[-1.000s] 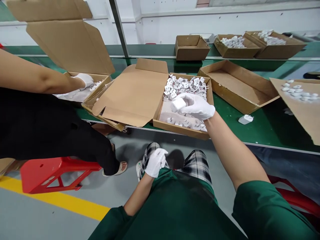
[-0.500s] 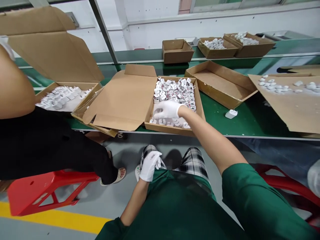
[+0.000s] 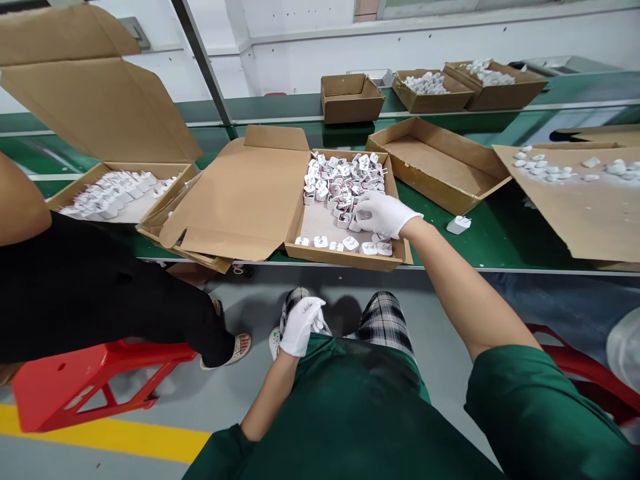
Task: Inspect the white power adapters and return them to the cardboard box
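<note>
My right hand (image 3: 383, 213), in a white glove, is over the right side of an open cardboard box (image 3: 340, 257). Its fingers are curled down among small white plug-like pieces (image 3: 343, 175); whether a piece is between the fingertips is hidden. The pieces lie jumbled at the back of the box, and several stand in a row along its front wall. My left hand (image 3: 303, 325), also gloved in white, rests on my lap with its fingers together; what it holds, if anything, cannot be seen.
A cardboard tray (image 3: 440, 163) sits behind right, with a single white piece (image 3: 459, 225) on the green bench in front. More boxes stand on the back ledge. At the left, a person in black trousers (image 3: 115, 287) is beside another filled box (image 3: 167, 193).
My right hand has moved from the box's left-front area to its right side. Bare box floor and the front row of pieces now show. My left hand stays on my lap.
</note>
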Tool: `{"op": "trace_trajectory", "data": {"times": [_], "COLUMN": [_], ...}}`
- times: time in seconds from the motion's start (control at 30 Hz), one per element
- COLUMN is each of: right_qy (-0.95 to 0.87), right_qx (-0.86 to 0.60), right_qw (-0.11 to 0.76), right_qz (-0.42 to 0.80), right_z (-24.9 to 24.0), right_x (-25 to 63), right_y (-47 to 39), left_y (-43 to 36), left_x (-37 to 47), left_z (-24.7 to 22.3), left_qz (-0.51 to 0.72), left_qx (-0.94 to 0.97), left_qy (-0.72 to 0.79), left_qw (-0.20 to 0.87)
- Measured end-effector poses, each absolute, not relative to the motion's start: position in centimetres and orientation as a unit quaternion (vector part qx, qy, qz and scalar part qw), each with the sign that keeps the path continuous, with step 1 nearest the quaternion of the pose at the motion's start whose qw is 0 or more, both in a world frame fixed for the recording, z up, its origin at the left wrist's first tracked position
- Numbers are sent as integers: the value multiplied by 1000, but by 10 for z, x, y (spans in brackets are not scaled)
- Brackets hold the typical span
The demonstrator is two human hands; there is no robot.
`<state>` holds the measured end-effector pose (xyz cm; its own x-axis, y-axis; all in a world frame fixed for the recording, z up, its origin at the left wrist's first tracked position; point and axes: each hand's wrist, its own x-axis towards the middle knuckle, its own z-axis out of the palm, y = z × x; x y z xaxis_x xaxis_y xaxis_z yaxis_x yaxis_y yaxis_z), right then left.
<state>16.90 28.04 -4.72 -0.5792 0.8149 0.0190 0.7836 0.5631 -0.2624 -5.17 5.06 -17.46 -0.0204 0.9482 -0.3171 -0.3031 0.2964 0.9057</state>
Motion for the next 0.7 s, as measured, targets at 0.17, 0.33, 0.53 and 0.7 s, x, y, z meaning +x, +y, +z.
{"op": "trace_trajectory", "data": {"times": [0.17,0.33,0.53,0.7], "right_qy": [-847,-830,-855,-815], "right_qx": [-460,-399,-308,-323], "right_qw": [234,316,295,347], "right_qz": [131,228,296,334], "right_z": [-26,-8,-28,-58], "right_x": [190,183,171,178], "right_y": [253,197,146,120], "left_y": [57,85,92,76], "left_x": [-45,-21,4,14], "left_z": [-155,-116,-93,-96], "left_qz": [517,551,457,510], "left_qx": [311,305,234,237], "left_qy": [519,391,269,296], "left_qw": [605,671,815,772]}}
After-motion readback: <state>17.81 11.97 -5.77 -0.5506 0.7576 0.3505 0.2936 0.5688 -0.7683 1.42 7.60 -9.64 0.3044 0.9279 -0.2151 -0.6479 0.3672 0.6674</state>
